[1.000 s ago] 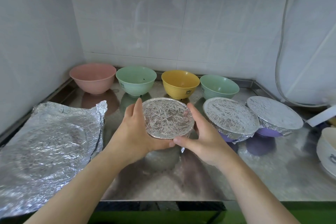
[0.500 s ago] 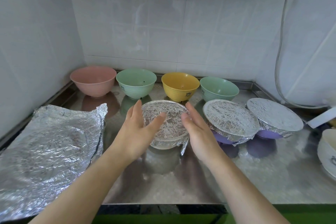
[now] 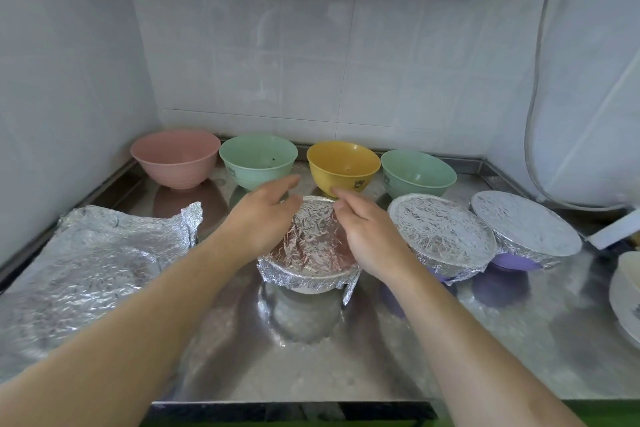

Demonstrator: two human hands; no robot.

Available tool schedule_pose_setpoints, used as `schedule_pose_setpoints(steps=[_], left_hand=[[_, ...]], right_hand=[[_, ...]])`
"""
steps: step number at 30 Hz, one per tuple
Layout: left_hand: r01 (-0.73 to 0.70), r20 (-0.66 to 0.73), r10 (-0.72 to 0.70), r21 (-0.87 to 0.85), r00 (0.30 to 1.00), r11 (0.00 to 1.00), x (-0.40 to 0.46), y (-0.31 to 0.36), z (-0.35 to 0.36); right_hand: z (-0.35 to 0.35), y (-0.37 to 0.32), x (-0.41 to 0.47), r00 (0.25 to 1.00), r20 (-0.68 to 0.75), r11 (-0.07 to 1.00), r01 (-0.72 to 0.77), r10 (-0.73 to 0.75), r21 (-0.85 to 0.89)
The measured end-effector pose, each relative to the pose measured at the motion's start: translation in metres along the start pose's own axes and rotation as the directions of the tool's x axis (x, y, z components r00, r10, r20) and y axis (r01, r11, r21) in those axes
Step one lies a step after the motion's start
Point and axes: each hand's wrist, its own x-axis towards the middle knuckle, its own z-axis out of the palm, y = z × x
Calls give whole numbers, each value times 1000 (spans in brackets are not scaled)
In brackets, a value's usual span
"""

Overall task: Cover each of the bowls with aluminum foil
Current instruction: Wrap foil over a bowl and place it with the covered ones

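**Three bowls foiled, four bare**

On the steel desk [image 3: 450, 350] stand seven bowls in two rows, plus part of a white one at the right edge. Along the back wall are four uncovered bowls: a pink bowl [image 3: 176, 158], a green bowl [image 3: 258, 160], a yellow bowl [image 3: 343, 165] and a second green bowl [image 3: 417, 174]. Nearer stand three covered ones: the middle foil-covered bowl [image 3: 308, 274], upright at the centre of the desk, then two purple bowls to its right, each under foil, one just beside it [image 3: 441, 236] and one farther right [image 3: 526, 225]. One loose, crumpled foil sheet [image 3: 86, 270] lies flat at the left, its long side running from front to back.

Both hands are over the middle bowl. The left hand [image 3: 259, 218] has its fingers [image 3: 284, 184] straight and loosely spread, reaching past the far rim; its palm seems to rest on the foil, though blur makes contact uncertain. The right hand [image 3: 367, 236] lies along the right rim, fingers [image 3: 343, 196] relaxed and close together, gripping nothing. A foil flap hangs off the near right rim.
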Motion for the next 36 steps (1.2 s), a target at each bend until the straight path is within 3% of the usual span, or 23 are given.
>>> schedule_pose_setpoints(steps=[2, 5, 9, 14, 18, 21, 24, 26, 30, 34, 36], left_hand=[[-13, 51, 11, 32, 999, 999, 6, 0, 2], [-7, 23, 7, -1, 1000, 1000, 12, -6, 8], [67, -26, -74, -204, 997, 977, 16, -16, 14], [132, 0, -146, -428, 989, 894, 18, -18, 15], [206, 7, -262, -640, 965, 740, 13, -12, 16], [236, 15, -407, -834, 913, 498, 1, -9, 18], [191, -30, -493, -900, 870, 391, -17, -7, 26], [161, -63, -517, -912, 853, 377, -32, -4, 33], [112, -122, -497, -903, 859, 415, -50, -6, 42], [-3, -321, -384, -770, 866, 638, -69, -10, 43], [-29, -352, -333, -725, 875, 688, -72, -6, 51]], right_hand=[[0, -1, 7, 999, 33, 1000, -3, 3, -2], [2, 1, 12, 999, 26, 1000, -28, 28, 6], [4, 0, 13, 998, 19, 998, -63, 63, 20], [4, 1, 14, 988, 26, 973, -156, 154, 169], [8, -1, 15, 973, 7, 905, -217, 230, 365], [15, 6, 13, 941, -33, 778, -259, 338, 572], [24, 14, 5, 891, -56, 577, -243, 450, 780], [30, 14, -3, 882, -24, 446, -215, 471, 869], [37, 20, -13, 887, -29, 335, -144, 462, 931], [39, 20, -18, 881, -25, 237, -100, 472, 966], [43, 16, -20, 881, -18, 198, -86, 472, 976]])
